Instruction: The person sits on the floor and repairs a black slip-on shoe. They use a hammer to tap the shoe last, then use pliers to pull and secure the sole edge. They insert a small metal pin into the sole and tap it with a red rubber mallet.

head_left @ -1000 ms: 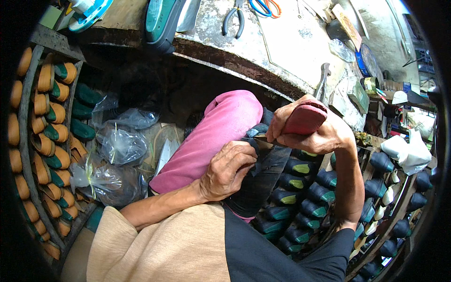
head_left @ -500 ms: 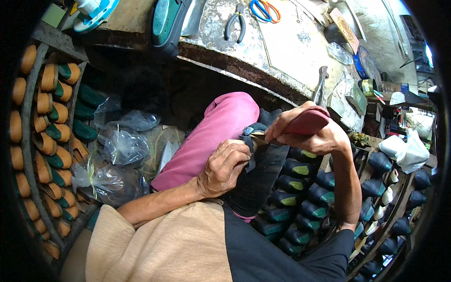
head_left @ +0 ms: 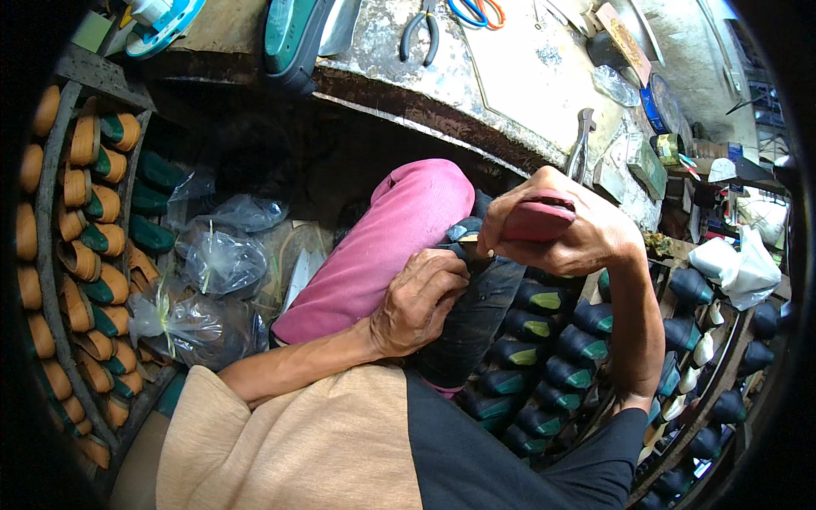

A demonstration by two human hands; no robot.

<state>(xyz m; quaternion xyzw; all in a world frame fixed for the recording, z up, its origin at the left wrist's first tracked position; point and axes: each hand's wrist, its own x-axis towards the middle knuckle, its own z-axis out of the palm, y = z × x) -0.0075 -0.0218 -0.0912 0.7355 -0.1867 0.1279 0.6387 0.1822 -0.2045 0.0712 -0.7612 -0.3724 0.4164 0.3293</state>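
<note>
My right hand (head_left: 586, 225) is wrapped round a red-handled tool (head_left: 537, 219); the handle's broad end shows a dark slot. The tool's narrow pale tip points left, toward a dark blue shoe piece (head_left: 464, 229) above my lap. My left hand (head_left: 421, 302) is closed at the near edge of that shoe piece, fingers curled and gripping it. Much of the piece and the exact spot where the tip meets it are hidden by my hands. Beneath them are my knee in pink cloth (head_left: 399, 212) and a dark cloth (head_left: 463, 340).
Ahead stands a worn workbench (head_left: 518, 85) with black-handled pliers (head_left: 419, 38), a hammer (head_left: 582, 140) and scissors (head_left: 480, 12). Racks of orange-tan shoes (head_left: 102, 242) stand at left, dark shoes (head_left: 586, 331) at right. Clear plastic bags (head_left: 221, 263) lie beside my left leg.
My left hand has shifted slightly right and down, and the dark flap beside its fingers shows less. My right hand has turned the tool, so its slotted end now faces up more.
</note>
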